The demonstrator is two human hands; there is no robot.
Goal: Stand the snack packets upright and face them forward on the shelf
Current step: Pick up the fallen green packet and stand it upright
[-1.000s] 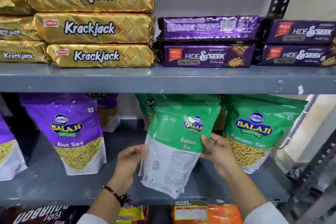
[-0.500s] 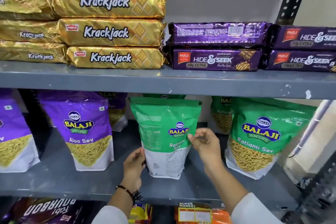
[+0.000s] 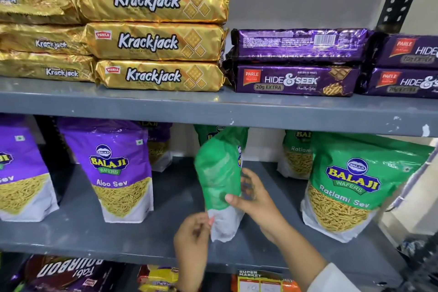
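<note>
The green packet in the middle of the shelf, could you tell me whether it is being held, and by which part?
Yes. The right hand grips the green packet at mid-height, and the left hand pinches its lower white corner.

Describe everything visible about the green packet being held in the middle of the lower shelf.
The green packet is a glossy plastic pouch, green above and white at the base, motion-blurred. It stands upright on the grey lower shelf, turned nearly edge-on, so only a sliver of its logo shows at its right edge. The right hand grips its right side, thumb across the green part; the left hand pinches its lower left corner. Another green pouch stands behind it.
</note>
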